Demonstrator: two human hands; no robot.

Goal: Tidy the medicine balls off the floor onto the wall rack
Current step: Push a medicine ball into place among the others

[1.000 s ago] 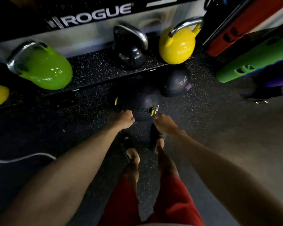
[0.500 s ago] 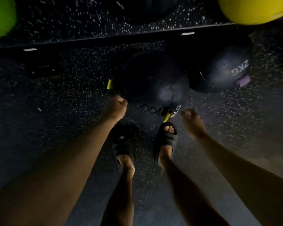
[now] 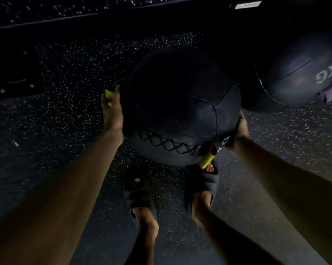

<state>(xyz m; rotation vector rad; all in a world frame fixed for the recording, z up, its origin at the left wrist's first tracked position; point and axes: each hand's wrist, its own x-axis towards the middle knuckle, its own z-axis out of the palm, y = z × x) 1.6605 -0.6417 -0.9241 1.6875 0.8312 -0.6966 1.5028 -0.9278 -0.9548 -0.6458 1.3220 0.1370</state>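
Down in the head view, both hands were clamped on either side of the large medicine ball (image 3: 176,104). The left hand (image 3: 112,113) pressed flat on its left side, fingers stretched up beside a yellow tab (image 3: 109,96). The right hand (image 3: 241,129) cupped its lower right side, fingers hidden behind it. The ball sat low over the speckled floor (image 3: 65,131), just ahead of the sandals (image 3: 140,196); whether it touched the floor was unclear. A 2KG ball (image 3: 299,73) lay just beside it to the right.
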